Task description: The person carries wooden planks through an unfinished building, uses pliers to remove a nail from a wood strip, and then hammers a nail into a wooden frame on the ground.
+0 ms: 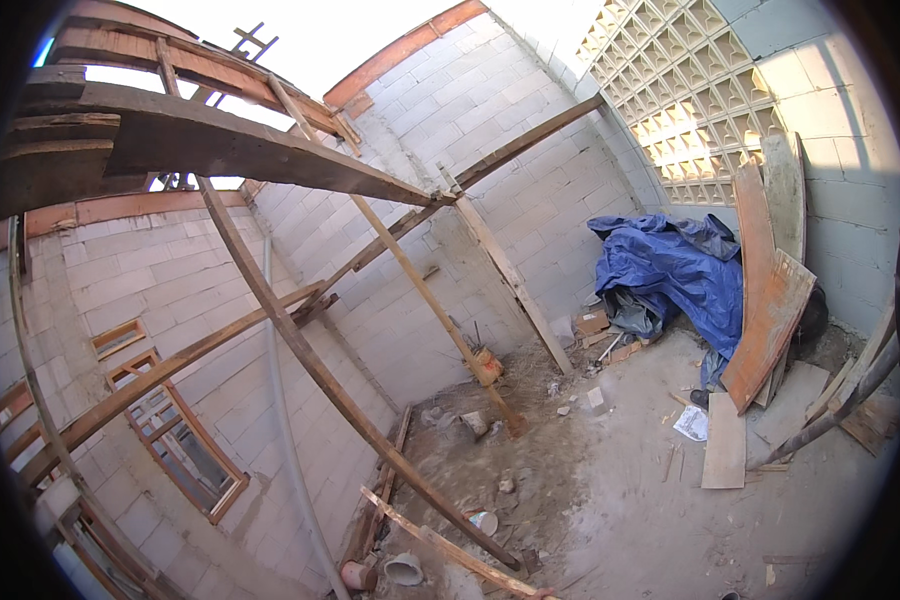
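A rough, pale wooden strip (450, 550) slants from the lower middle down to the bottom edge of the head view. At its near end a small sliver of what looks like my right hand (544, 593) shows, closed on the wood; the rest of it is cut off. My left hand is out of view. A long, dark wooden pole (320, 365) leans down to the ground just beyond the strip. Around its foot are a white tub (484, 522), a grey bucket-like container (404, 570) and a reddish cylindrical piece (358, 575).
Timber beams (260, 145) cross overhead, held by props such as a bamboo pole (425, 300) and a plank post (510, 275). A blue tarpaulin (670, 275) covers a heap at the right, beside leaning boards (765, 320). Block walls (370, 340) enclose the rubble-strewn ground.
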A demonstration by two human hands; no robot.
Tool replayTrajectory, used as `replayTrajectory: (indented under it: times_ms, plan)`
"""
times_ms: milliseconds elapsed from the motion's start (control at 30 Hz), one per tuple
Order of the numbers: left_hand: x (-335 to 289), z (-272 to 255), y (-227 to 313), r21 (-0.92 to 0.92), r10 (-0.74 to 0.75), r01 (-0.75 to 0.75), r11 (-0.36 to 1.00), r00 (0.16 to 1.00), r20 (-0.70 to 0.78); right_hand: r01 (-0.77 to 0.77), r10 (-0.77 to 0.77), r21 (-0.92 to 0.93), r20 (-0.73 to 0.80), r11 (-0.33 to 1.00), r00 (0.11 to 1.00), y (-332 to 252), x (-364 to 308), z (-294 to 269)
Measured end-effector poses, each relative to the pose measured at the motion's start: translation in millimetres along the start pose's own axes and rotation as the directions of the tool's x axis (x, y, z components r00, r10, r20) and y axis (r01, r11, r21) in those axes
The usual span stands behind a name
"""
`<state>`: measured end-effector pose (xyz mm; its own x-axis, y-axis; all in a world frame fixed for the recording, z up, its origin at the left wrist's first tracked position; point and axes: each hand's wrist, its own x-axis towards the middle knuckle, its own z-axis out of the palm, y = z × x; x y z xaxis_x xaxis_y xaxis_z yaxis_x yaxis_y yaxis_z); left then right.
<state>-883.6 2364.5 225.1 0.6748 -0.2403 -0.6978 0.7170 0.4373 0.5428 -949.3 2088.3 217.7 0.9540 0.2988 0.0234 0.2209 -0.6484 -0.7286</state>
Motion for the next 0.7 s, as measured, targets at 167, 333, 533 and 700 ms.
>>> replayTrajectory:
  times_ms: [167, 333, 533, 700]
  plan:
    - [3.7, 38.3, -10.6, -0.002, 0.051, -0.051, 0.999, 0.999, 0.000, -0.005, 0.004, 0.032, 0.022, 0.999, 1.000, 43.8, -20.2, -25.0]
    - [10.4, 68.2, -16.0, 0.019, 0.098, -0.099, 0.995, 0.995, 0.020, 0.023, -0.027, 0.046, 0.084, 0.999, 0.996, 69.1, -20.9, -56.6]
    - [10.2, 84.6, -24.3, 0.028, 0.153, -0.153, 0.988, 0.988, 0.019, 0.062, -0.068, 0.046, 0.145, 0.997, 0.987, 85.4, -13.6, -72.7]
    - [10.9, 91.0, -28.8, 0.036, 0.172, -0.173, 0.984, 0.985, 0.020, 0.075, -0.082, 0.049, 0.179, 0.996, 0.980, 96.6, -9.0, -72.8]
